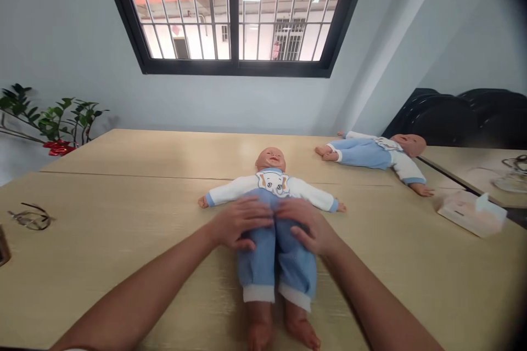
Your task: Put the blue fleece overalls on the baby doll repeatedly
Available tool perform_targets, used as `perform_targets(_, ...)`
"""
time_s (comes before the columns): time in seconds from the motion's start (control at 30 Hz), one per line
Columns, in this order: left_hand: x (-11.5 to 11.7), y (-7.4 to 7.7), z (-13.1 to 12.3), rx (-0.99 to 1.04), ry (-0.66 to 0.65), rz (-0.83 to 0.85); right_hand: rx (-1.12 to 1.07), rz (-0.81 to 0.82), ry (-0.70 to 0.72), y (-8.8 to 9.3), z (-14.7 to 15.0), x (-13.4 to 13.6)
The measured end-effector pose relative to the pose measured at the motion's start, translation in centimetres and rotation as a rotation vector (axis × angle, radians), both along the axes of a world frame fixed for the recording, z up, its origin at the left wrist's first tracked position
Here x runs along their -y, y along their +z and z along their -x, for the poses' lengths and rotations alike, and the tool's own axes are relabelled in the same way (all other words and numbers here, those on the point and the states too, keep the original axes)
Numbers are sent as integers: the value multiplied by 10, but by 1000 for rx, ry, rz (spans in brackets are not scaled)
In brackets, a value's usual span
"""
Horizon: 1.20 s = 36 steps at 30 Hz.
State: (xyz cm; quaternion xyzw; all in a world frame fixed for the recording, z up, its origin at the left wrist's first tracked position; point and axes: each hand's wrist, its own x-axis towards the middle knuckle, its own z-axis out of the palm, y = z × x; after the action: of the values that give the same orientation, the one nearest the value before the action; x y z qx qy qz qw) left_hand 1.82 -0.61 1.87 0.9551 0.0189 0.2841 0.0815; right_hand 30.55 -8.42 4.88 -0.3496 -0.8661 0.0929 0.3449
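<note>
A baby doll (275,184) lies on its back on the wooden table, head away from me and feet towards me. It wears a white top with an elephant face and blue trousers (257,269) with white cuffs; its arms are spread wide. My left hand (245,219) rests flat across the upper trousers on the left side, fingers stretched out. On the right side of the trousers lies my right hand (307,222), its fingers extended and a little blurred. The fingertips of both hands come close together at the doll's middle.
A second doll (366,153) in like clothes lies at the back right. Near it stand a tissue box (471,213) and black chairs (465,115). Eyeglasses (33,218) lie on the table (123,197) at left, beside a partly seen dark object. A plant (57,120) stands beyond.
</note>
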Motion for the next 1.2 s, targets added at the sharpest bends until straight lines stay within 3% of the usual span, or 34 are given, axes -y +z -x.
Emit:
perform_targets(0.1,13,0,-11,5,-129,115,-89,164,96,5,10,7)
perform_targets(0.2,7,-4,-4,56,-97,182,-207,189,23,-2,-1,2)
perform_targets(0.27,-6,-8,3,135,37,168,-190,99,-120,-13,-13,-8)
perform_targets(0.33,-22,-12,7,221,267,146,-94,17,-289,-25,-23,-19)
perform_targets(0.43,-41,-18,6,195,547,124,51,6,-424,-40,-32,-36)
perform_targets(0.57,-54,-23,1,-31,653,81,156,45,-481,-49,-37,-46)
perform_targets(0.73,-63,-20,7,-151,767,118,187,38,-628,-52,-41,-50)
perform_targets(0.83,-62,-18,8,-107,764,101,213,33,-691,-55,-40,-53)
perform_targets(0.93,-58,-19,3,3,599,3,239,28,-716,-56,-38,-58)
perform_targets(1.03,-55,-22,-4,10,482,10,256,-36,-683,-54,-36,-61)
perform_targets(1.2,-62,-26,-5,-96,552,75,342,5,-604,-46,-37,-62)
